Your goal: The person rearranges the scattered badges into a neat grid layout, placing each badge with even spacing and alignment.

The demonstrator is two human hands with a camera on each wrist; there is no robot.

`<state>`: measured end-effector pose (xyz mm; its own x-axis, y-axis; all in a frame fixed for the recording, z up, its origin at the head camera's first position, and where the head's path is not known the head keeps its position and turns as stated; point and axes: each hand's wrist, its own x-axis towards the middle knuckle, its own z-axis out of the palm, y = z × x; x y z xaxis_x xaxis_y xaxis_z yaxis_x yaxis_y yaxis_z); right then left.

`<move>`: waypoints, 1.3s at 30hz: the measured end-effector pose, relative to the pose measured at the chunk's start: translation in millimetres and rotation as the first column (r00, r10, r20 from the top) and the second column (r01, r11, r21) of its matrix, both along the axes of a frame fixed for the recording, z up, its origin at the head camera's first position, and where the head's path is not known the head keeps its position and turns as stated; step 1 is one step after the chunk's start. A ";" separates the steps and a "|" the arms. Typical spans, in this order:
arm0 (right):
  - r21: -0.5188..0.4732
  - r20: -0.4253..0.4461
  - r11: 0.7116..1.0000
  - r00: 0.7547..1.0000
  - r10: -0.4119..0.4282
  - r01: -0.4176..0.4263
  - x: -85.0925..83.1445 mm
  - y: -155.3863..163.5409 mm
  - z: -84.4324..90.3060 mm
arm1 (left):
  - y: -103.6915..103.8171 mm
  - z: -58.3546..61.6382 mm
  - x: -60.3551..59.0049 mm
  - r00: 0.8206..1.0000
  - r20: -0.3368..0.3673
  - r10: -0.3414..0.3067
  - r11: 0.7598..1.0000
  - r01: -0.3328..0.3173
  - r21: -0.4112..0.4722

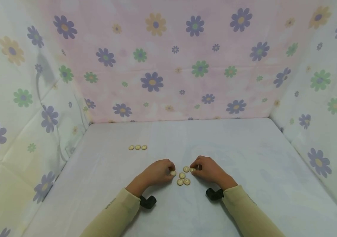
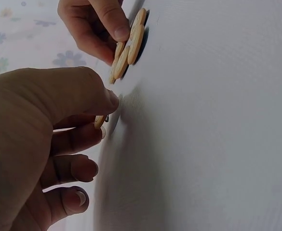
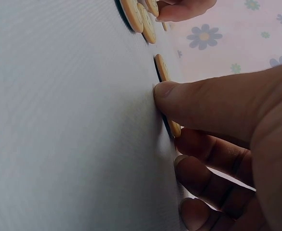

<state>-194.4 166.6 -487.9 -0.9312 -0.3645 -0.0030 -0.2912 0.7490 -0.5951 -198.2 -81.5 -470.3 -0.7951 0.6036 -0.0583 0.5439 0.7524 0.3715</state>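
Observation:
Thumb and fingers of my left hand pinch a round cream-coloured disc by its edges. In the left wrist view this disc shows only in part between thumb and finger, close to the tabletop. My right hand holds another disc between thumb and fingertips. The right wrist view shows that disc flat near the cloth, partly hidden by the thumb. Between the hands lie several more discs, among them an upper one, a middle one and two side by side below.
Farther back on the left, three like discs lie in a straight row. A white cloth covers the table. Flower-patterned sheets rise at the back and on both sides. Each wrist carries a black camera mount.

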 end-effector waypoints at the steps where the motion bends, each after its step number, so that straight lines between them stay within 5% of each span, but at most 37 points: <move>1: -0.001 0.001 1.000 1.000 0.000 0.000 0.1 0.0 0.0 | -0.8 0.0 -0.7 1.000 -0.002 0.003 1.000 -0.003 0.001; 39: -0.007 0.012 1.000 1.000 0.010 -0.010 1.6 1.0 2.5 | -33.1 -3.5 -23.0 0.981 -0.009 0.194 0.980 -0.193 0.036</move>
<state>-192.7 167.6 -485.3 -0.9274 -0.3740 -0.0112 -0.2919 0.7417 -0.6038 -221.3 -114.6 -473.9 -0.8976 0.4397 -0.0297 0.3939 0.8306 0.3936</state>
